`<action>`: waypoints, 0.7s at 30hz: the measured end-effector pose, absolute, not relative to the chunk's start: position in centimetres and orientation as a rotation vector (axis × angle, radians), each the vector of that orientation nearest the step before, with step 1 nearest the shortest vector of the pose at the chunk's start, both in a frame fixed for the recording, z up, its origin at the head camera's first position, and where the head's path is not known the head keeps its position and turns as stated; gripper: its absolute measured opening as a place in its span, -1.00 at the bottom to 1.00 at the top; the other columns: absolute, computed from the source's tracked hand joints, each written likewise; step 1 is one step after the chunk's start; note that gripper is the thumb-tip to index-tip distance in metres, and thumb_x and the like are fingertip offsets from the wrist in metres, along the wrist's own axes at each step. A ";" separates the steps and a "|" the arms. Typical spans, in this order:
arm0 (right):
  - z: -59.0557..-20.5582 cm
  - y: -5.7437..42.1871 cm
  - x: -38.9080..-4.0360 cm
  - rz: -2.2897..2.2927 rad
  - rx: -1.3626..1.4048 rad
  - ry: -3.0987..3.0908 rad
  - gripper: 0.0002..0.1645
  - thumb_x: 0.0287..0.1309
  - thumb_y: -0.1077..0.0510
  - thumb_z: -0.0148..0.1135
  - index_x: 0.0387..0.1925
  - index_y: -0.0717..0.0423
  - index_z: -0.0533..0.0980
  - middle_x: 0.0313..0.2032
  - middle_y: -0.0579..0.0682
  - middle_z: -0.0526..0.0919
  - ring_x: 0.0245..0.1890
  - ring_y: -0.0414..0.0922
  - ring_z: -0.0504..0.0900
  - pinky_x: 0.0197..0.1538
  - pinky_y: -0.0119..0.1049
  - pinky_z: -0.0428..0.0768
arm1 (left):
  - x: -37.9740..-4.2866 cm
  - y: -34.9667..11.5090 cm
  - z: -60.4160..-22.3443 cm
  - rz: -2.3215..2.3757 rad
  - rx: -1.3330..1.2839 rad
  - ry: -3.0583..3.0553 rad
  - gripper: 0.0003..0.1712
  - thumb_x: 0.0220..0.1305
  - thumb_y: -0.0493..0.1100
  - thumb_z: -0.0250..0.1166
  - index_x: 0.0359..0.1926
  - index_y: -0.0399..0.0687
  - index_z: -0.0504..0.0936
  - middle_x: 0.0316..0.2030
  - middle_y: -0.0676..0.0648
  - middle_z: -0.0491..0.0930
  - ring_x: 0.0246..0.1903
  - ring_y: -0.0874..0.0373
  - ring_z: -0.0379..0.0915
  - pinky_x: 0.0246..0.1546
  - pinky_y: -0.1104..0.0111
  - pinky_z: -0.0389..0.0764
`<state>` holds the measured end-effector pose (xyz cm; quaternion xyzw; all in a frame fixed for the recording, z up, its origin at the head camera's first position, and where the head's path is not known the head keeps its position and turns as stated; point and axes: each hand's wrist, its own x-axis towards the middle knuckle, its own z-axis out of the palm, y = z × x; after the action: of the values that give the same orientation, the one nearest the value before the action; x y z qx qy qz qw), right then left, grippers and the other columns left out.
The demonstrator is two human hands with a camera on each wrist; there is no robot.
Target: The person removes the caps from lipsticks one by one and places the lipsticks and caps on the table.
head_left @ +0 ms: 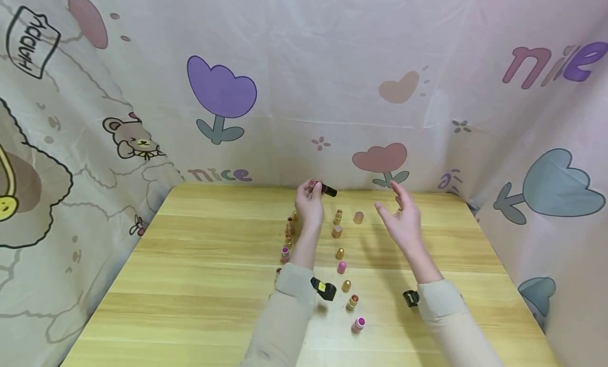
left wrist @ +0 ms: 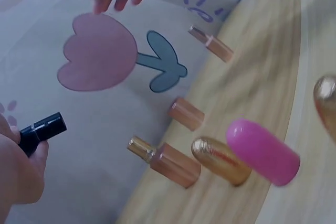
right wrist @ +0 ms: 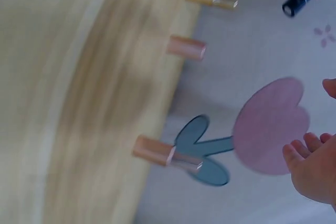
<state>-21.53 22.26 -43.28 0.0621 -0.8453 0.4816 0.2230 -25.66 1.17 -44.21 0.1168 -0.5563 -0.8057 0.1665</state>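
Observation:
My left hand (head_left: 311, 206) pinches a black lipstick tube (head_left: 329, 190) above the back of the table, its far end pointing right. In the left wrist view the glossy black lipstick tube (left wrist: 48, 127) sticks out between the thumb and fingers. To the right, my right hand (head_left: 404, 219) is raised with fingers spread and holds nothing. Below it, near the table's back edge, a rose-gold lipstick (right wrist: 154, 149) stands with its slim end bare. Between the hands are a rose-gold cap (head_left: 358, 217) and a gold lipstick (head_left: 338, 216).
A row of lipsticks, one with a purple tip (head_left: 285, 252), runs beside my left forearm. Gold bullet-shaped caps (head_left: 340, 253), a pink cap (head_left: 342, 267) and open lipsticks (head_left: 359, 323) stand between the forearms on the wooden table (head_left: 190, 282). A printed cloth (head_left: 304, 82) hangs behind.

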 end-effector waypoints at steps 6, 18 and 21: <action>-42.4 19.9 -21.2 1.253 0.335 -2.281 -0.19 0.20 0.30 0.47 0.44 0.22 0.37 0.39 0.19 0.47 0.38 0.15 0.44 0.47 0.04 0.44 | -24.2 1.5 -43.4 -2.398 0.261 -1.463 -0.54 0.44 -0.28 0.30 0.26 -0.41 0.47 0.11 -0.34 0.62 0.17 -0.10 0.61 0.13 0.40 0.69; -41.8 16.7 -20.6 1.129 0.624 -2.270 -0.31 0.08 0.38 0.53 0.26 0.38 0.49 0.16 0.26 0.62 0.11 0.18 0.64 0.18 -0.01 0.71 | -21.5 1.8 -42.6 -2.473 0.159 -1.387 -0.63 0.36 -0.30 0.39 0.06 -0.42 0.50 -0.05 -0.31 0.62 0.02 -0.11 0.68 0.07 0.29 0.75; -41.9 16.2 -20.5 1.103 0.652 -2.274 -0.37 0.06 0.38 0.55 0.18 0.38 0.54 0.08 0.24 0.65 0.00 0.16 0.69 0.07 -0.05 0.76 | -21.0 1.9 -42.5 -2.483 0.126 -1.384 -0.66 0.33 -0.31 0.42 0.01 -0.40 0.52 -0.09 -0.26 0.63 -0.07 -0.03 0.68 0.06 0.26 0.76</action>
<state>-20.49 16.24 -41.88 0.2411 -0.8406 0.4078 0.2628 -21.04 1.86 -42.52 0.0437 -0.4811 -0.8631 0.1475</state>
